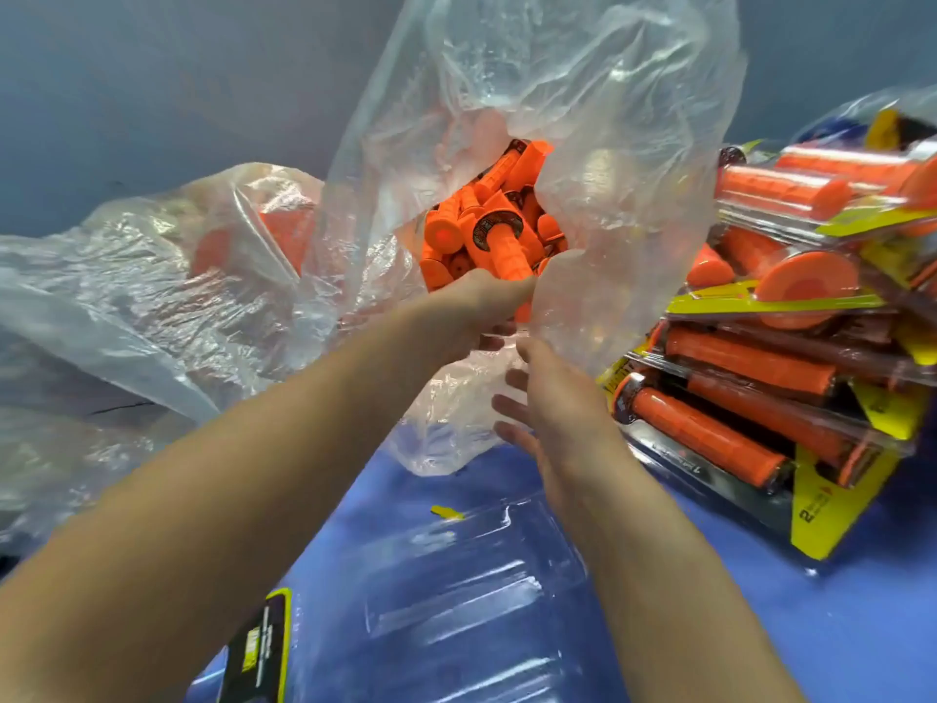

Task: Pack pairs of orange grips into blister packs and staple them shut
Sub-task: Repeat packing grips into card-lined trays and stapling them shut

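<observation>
Crinkly glossy clear plastic bag [583, 119], matt ribbed orange grips [497, 230], smooth blue table [862, 626]

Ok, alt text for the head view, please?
The left hand grips an orange grip inside a clear bag of grips, while the open right hand is beside it. An empty blister pack lies below; filled packs are stacked on the right.

My left hand [476, 307] is inside the mouth of a clear plastic bag [583, 119] full of orange grips [456, 230], fingers curled round one grip [507, 251]. My right hand [552, 408] lies spread open against the bag's lower edge. An empty blister pack [471, 575] lies on the blue worktop [760, 626]; filled packs [760, 357] are stacked at right.
</observation>
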A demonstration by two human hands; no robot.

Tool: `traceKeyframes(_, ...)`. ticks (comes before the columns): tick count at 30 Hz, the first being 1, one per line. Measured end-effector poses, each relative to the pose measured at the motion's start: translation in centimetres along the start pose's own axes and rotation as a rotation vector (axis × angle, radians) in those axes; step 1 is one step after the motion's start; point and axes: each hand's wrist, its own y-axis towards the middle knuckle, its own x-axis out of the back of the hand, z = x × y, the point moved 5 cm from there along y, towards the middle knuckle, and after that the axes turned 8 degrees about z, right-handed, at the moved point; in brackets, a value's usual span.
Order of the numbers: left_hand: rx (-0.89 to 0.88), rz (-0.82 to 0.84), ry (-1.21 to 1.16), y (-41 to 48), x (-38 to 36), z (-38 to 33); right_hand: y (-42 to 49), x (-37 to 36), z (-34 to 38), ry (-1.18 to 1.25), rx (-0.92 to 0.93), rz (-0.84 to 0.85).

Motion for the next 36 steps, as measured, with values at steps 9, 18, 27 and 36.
traceKeyframes(9,0.007,0.050,0.234,-21.4,6.1,6.7,-4.6,-4.4,1.0,-0.077,0.310,0.229)
traceKeyframes(18,-0.152,-0.028,0.064,-31.8,8.3,11.3,-10.1,-10.7,-2.7,-0.223,0.423,0.427)
traceKeyframes(27,-0.402,-0.450,0.025,-32.4,11.2,13.2,-12.6,-14.6,-4.6,-0.184,0.369,0.510)
traceKeyframes(36,-0.447,-0.533,0.112,-34.2,12.8,13.3,-13.9,-16.9,-5.4,-0.077,0.301,0.551)
